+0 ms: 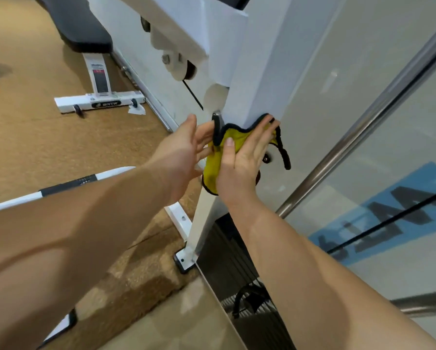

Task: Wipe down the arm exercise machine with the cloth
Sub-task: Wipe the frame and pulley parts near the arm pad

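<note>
At frame centre the flat-fingered right hand point(244, 157) presses the black-trimmed yellow cloth point(213, 168) onto the machine's white metal post point(257, 84). The left hand point(184, 150), fingers straight, reaches its edge. The cloth seems soft and light, so palm pressure suits.

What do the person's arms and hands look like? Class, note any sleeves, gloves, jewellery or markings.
The left forearm and right forearm are bare to the frame edge; no sleeves show. The left hand and right hand wear no gloves, and no watch, bracelet, ring or marking is visible.
</note>
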